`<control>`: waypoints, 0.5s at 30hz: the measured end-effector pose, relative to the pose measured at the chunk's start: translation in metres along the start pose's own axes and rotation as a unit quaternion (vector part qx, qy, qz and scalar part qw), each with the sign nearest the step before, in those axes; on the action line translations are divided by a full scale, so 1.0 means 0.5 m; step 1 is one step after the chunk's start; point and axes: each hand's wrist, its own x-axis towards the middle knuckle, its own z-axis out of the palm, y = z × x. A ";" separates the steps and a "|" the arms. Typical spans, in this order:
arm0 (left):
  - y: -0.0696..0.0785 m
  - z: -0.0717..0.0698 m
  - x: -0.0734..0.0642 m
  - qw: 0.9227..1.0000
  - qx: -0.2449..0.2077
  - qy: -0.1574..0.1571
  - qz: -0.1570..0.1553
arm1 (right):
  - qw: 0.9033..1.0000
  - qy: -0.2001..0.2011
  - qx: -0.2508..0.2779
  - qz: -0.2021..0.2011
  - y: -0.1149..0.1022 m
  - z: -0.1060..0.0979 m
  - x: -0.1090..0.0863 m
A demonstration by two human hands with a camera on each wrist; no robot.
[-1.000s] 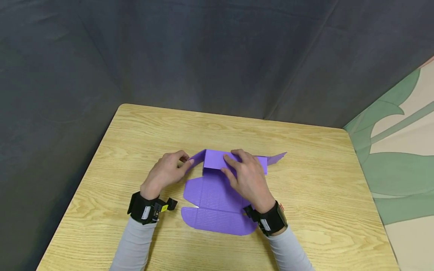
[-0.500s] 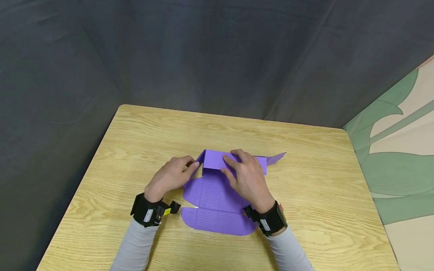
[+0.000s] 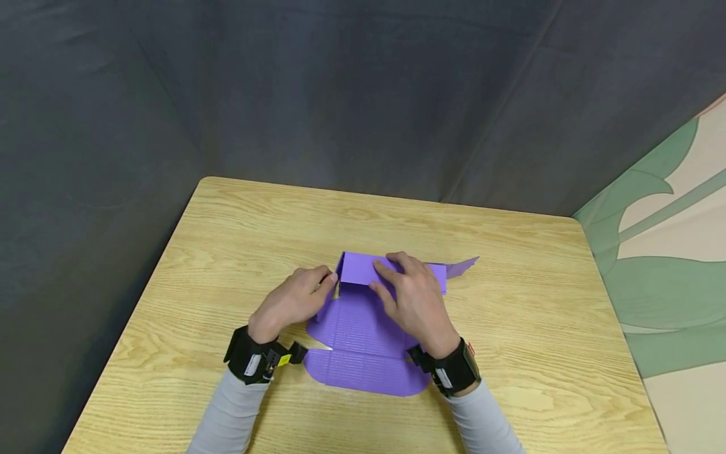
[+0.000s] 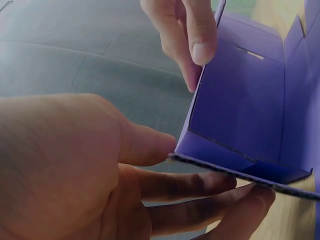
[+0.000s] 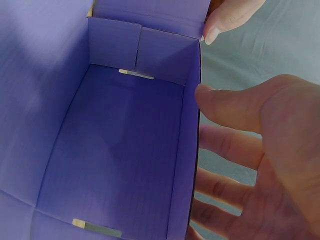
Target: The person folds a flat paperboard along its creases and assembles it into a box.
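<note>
A purple corrugated cardboard box, partly folded, lies with its raised part at the back and a flat lid panel toward me. My left hand pinches its left side flap, which is bent toward me; in the left wrist view the thumb is at the flap's corner and the fingers behind it. My right hand rests on the raised part's top panel, fingers spread and thumb at its front edge. Slots show inside the box. The right flap sticks out to the side.
The box stands on a wood-grain table. A dark curtain hangs behind and to the left. Green and cream patterned cloth is at the right. Black camera straps sit on both wrists.
My left hand has moved right and slightly toward me, swinging the left flap from sticking outward to folded forward beside the box. The right hand has stayed in place.
</note>
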 end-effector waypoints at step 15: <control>0.003 0.011 0.002 1.000 -0.003 -0.008 0.015 | 1.000 0.007 -0.005 -0.010 0.004 0.000 -0.001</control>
